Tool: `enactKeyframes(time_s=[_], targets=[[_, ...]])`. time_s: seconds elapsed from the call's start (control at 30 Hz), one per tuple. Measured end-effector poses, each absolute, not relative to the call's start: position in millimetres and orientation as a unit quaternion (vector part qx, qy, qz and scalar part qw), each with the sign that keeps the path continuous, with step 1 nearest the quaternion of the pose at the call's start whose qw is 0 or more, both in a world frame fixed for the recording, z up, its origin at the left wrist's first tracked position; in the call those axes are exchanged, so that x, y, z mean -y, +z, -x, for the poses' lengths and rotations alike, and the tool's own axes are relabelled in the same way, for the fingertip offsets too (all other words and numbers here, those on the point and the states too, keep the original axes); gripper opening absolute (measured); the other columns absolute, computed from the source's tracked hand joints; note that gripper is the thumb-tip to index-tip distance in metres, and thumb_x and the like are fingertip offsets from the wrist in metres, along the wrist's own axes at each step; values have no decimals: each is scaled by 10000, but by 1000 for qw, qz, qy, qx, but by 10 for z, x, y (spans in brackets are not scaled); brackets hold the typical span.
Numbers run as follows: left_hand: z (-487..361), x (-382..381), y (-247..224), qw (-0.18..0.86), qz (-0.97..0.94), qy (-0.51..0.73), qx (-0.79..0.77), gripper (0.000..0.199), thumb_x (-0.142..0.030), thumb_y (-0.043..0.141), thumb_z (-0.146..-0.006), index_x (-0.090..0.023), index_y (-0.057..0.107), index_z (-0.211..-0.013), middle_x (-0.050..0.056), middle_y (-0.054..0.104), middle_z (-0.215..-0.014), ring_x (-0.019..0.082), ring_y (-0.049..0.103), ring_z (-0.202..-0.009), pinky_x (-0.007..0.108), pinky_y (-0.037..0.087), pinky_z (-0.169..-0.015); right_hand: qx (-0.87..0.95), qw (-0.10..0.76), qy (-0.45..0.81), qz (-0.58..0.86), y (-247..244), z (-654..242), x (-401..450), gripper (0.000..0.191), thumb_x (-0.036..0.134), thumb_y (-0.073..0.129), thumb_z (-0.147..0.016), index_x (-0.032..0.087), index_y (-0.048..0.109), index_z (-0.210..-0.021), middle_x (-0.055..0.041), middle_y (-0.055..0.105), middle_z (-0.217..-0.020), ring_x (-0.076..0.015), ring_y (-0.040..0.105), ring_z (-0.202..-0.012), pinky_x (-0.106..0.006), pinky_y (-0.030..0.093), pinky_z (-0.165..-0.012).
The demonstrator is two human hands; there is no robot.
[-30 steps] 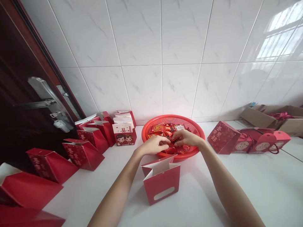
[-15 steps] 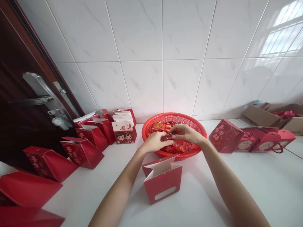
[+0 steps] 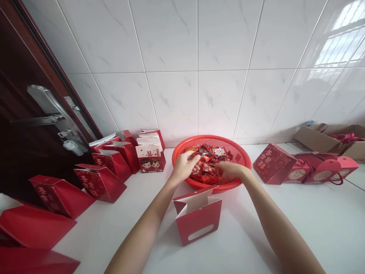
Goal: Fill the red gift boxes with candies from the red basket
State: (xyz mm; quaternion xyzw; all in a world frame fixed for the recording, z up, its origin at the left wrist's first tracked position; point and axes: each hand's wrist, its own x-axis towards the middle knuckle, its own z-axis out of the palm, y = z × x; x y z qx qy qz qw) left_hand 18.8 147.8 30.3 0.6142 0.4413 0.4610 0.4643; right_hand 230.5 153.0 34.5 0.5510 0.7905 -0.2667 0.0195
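Note:
A round red mesh basket holds a pile of wrapped candies, mostly red. My left hand is over the left part of the pile, its fingers curled round red-wrapped candies. On the right side of the basket, my right hand reaches down among the candies, and its fingertips are hidden. An upright red paper box with an open top and a pale oval on its front stands between my forearms, just in front of the basket. Neither hand touches it.
Several red boxes line the left side, near a dark door with a metal handle. A box with cartoon figures stands left of the basket. More red boxes and a cardboard box are at the right. White tiles rise behind.
My hands have moved apart. The left holds red candies farther left; the right has dropped into the pile on the right, exposing more candies between them.

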Motion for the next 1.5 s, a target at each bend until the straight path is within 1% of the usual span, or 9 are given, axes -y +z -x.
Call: enactKeyframes(time_s=[0.07,0.2,0.47,0.63,0.77,1.0,1.17,1.27,1.5], targets=[[-183,-1477,309,474,-605,467,-438,293,-395,763,-744,-159,665,-886,1,668,-665,185,685,-586,271,524,-522,-804,63,-255,-533,360,-2293,-1515,250,140,715,-648,213,674,-884,-79,683,-1018,-275,633,-918,-297,442,-641],[-144,-1464,340,511,-579,484,-410,320,-409,817,-670,-151,683,-804,15,685,-756,176,701,-671,282,570,-607,-842,93,-261,-463,413,-2271,-1485,263,92,621,-699,232,702,-907,-38,708,-1002,-242,631,-949,-279,433,-694],[-82,-1457,403,544,-533,512,-397,391,-417,885,-523,-173,603,-637,-31,634,-632,133,644,-599,267,560,-616,-834,98,-259,-477,424,-2266,-1495,245,83,610,-663,227,711,-834,-22,686,-893,-209,591,-853,-258,383,-624],[-82,-1455,394,549,-533,513,-388,365,-386,867,-542,-173,600,-669,-46,623,-641,121,636,-594,254,556,-604,-831,129,-257,-476,407,-2283,-1498,129,156,637,-687,222,625,-798,-8,646,-870,-196,562,-810,-266,357,-606],[-84,-1454,390,545,-530,521,-389,339,-336,835,-568,-175,627,-782,-50,643,-676,120,640,-588,258,556,-594,-853,104,-240,-452,431,-2286,-1475,109,262,640,-740,229,558,-804,4,592,-833,-186,531,-782,-271,331,-610],[-81,-1449,407,548,-548,497,-391,332,-302,796,-603,-173,628,-859,-40,656,-689,126,645,-573,275,561,-599,-845,104,-260,-457,476,-2245,-1440,112,135,596,-699,212,515,-701,14,548,-738,-160,491,-689,-280,313,-597],[-76,-1452,406,540,-558,490,-396,309,-308,789,-625,-177,619,-848,-30,662,-710,131,649,-570,284,556,-604,-842,100,-266,-458,481,-2246,-1427,118,166,620,-732,217,528,-679,18,532,-701,-162,470,-664,-298,321,-594],[-74,-1449,398,541,-561,486,-395,318,-311,790,-622,-179,619,-856,-29,657,-700,134,645,-574,287,554,-606,-847,105,-260,-452,496,-2246,-1423,138,111,605,-701,215,524,-659,23,510,-679,-158,450,-652,-301,314,-598],[-70,-1447,387,535,-562,494,-393,355,-322,808,-611,-173,653,-894,-25,652,-757,131,642,-657,276,565,-625,-835,115,-279,-460,493,-2255,-1445,128,111,589,-692,230,558,-728,20,595,-758,-181,528,-723,-292,332,-611]])
